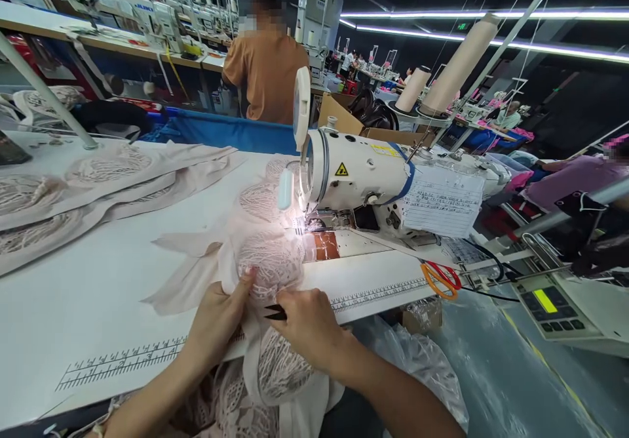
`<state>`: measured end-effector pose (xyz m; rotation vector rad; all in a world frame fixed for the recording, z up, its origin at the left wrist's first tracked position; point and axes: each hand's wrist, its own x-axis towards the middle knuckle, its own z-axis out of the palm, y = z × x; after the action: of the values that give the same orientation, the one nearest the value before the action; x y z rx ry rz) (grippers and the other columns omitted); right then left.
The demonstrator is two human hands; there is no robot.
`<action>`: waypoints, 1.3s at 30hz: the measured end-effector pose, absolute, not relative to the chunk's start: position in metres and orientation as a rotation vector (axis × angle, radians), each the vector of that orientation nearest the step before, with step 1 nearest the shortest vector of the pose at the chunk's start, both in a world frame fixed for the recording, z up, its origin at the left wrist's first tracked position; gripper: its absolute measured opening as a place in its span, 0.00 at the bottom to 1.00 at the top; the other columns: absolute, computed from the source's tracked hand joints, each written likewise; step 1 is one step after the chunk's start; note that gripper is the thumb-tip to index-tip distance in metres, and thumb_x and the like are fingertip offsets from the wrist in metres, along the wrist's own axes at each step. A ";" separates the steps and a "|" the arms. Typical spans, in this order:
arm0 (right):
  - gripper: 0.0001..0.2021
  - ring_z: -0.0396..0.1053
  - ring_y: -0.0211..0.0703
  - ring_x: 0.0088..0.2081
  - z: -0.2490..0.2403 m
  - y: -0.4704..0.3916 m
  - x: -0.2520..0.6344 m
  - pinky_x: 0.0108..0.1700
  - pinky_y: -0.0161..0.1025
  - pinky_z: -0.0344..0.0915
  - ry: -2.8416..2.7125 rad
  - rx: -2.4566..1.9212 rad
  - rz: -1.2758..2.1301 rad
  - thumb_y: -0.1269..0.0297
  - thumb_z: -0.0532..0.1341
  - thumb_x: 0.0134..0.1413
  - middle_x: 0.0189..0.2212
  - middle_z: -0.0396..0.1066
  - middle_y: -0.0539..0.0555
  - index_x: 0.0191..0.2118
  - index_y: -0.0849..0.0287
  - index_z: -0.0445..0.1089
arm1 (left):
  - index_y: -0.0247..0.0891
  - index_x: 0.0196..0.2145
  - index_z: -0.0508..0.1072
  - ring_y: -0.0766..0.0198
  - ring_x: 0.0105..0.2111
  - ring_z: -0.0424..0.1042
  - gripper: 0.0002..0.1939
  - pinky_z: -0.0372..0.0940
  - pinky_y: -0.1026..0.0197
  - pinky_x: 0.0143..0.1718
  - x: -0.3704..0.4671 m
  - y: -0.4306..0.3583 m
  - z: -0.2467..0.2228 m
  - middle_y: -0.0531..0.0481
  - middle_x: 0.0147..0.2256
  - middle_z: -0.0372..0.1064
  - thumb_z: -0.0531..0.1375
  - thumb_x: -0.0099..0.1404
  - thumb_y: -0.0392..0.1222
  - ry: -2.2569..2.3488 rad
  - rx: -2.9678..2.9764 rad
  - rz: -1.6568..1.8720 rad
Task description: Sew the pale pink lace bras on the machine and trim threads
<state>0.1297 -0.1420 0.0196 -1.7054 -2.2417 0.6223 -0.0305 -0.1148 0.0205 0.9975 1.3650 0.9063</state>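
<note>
Pale pink lace fabric (270,258) runs from beneath the lit needle area of a white sewing machine (356,169) down over the table's front edge. My left hand (223,310) is closed on this fabric, its thumb pressed on the lace. Just to the right, my right hand (312,323) is closed round small dark snips (276,313), whose blades point left beside the fabric strip. Those fingers also lie against the lace's lower edge; whether they pinch it is hidden. More lace pieces (289,362) hang below the edge.
Long lace strips (113,189) lie on the table's left. Orange-handled scissors (439,280) rest near the right end of the printed ruler (378,294). A control panel (550,303) stands at the right. A person in a brown shirt (270,64) is beyond the blue cloth.
</note>
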 end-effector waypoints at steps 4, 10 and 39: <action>0.07 0.75 0.48 0.34 0.029 -0.149 0.131 0.35 0.38 0.61 -2.395 -1.746 0.664 0.62 0.62 0.62 0.31 0.79 0.56 0.36 0.59 0.76 | 0.38 0.31 0.72 0.56 0.24 0.76 0.23 0.72 0.60 0.24 -0.051 -0.081 0.021 0.51 0.22 0.74 0.71 0.52 0.59 1.219 0.944 0.938; 0.12 0.75 0.47 0.35 0.031 -0.154 0.157 0.31 0.35 0.56 -2.297 -1.781 0.693 0.74 0.57 0.61 0.35 0.80 0.55 0.46 0.58 0.74 | 0.40 0.28 0.64 0.62 0.20 0.71 0.24 0.74 0.53 0.29 -0.133 0.000 0.012 0.59 0.19 0.65 0.65 0.61 0.62 1.489 1.838 1.348; 0.07 0.69 0.42 0.27 0.003 -0.058 0.201 0.30 0.35 0.51 -1.976 -1.957 0.099 0.64 0.58 0.61 0.26 0.75 0.51 0.31 0.56 0.67 | 0.13 0.54 0.71 0.38 0.56 0.69 0.28 0.62 0.43 0.57 0.023 -0.043 -0.019 0.23 0.54 0.71 0.53 0.75 0.48 0.916 3.125 0.680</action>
<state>0.2011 -0.0576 0.0029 -1.9569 -1.9760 0.0986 0.0230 -0.0433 -0.0190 3.1246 0.9155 0.6797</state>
